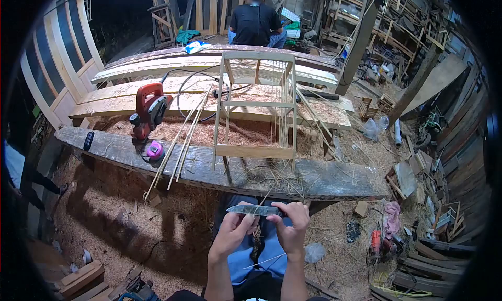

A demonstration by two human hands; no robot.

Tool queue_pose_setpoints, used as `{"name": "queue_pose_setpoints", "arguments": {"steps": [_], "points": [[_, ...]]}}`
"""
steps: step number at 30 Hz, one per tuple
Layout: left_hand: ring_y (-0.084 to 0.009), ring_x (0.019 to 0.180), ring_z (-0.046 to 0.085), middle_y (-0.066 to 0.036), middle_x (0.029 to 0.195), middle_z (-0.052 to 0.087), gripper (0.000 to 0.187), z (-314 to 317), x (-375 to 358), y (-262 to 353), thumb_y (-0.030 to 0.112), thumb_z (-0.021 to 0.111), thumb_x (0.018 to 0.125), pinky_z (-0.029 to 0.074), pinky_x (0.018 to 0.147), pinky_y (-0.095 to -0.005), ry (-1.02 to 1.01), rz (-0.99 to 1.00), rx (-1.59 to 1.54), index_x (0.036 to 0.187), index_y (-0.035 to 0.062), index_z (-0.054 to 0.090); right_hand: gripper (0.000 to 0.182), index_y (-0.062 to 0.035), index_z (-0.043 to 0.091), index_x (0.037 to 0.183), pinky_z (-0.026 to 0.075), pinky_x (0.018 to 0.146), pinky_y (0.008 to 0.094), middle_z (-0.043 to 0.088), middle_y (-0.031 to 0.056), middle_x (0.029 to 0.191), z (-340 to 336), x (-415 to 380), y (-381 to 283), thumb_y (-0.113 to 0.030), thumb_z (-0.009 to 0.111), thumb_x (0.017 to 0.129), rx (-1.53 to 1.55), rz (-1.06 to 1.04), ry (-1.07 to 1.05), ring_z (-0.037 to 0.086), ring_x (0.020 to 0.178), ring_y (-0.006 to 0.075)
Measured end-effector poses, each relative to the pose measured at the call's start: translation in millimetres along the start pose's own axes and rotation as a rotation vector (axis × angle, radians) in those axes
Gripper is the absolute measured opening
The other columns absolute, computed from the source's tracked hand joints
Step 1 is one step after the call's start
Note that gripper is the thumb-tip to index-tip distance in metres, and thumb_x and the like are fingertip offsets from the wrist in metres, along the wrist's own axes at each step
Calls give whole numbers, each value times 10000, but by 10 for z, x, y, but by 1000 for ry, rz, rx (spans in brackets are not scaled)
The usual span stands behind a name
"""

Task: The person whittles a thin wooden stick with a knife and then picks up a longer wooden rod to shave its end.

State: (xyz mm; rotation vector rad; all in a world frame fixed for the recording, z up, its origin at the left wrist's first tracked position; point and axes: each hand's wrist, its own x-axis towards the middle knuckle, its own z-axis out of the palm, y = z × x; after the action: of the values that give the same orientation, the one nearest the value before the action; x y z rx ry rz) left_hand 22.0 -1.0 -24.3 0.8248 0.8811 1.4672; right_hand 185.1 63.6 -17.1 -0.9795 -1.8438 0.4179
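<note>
A knife [253, 210] with a wide pale blade lies level across the lower middle, its tip to the left. My right hand [293, 225] is wrapped round its dark handle. My left hand [234, 232] is closed at the blade, its fingers round a thin strip [265, 196] that crosses the blade. Another thin strip [264, 261] lies over my lap. Beyond my hands, a wooden frame [256, 152] with thin strips strung on its right side stands on the worn plank [334, 182].
A red power planer [150, 110], a pink tape measure [155, 150] and long thin sticks [180, 144] are on the bench at left. A person [256, 24] sits at the back, facing away. At right stands a post [413, 86]; shavings cover the floor [110, 217].
</note>
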Motion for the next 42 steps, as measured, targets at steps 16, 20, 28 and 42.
{"name": "queue_pose_setpoints", "arguments": {"steps": [16,20,28,42], "points": [[-39,736,498,1,888,595,162,38,-27,9,140,598,1058,422,627,-211,42,21,79,1181,36,576,387,-119,769,977,388,713,376,640,29,788,-4,-7,3,-457,787,789,10,-19,-44,571,749,232],[-33,751,504,7,895,600,154,70,-18,12,139,630,1042,423,649,-206,70,48,203,1148,37,583,382,-120,768,974,390,719,379,639,28,787,25,-4,-39,-451,790,786,60,-30,-52,575,754,235],[-27,779,515,33,865,584,83,81,-26,133,94,622,1035,431,684,-206,84,75,307,1053,13,625,375,-115,768,974,388,727,375,646,28,789,-56,-1,38,-442,795,791,-20,-30,-7,578,758,230],[-10,793,499,48,846,588,120,-99,-104,318,142,622,1043,410,705,-196,248,-26,395,1029,25,645,477,10,692,1038,442,765,377,617,83,860,-458,-117,600,-463,670,983,-90,372,395,576,821,234]]}}
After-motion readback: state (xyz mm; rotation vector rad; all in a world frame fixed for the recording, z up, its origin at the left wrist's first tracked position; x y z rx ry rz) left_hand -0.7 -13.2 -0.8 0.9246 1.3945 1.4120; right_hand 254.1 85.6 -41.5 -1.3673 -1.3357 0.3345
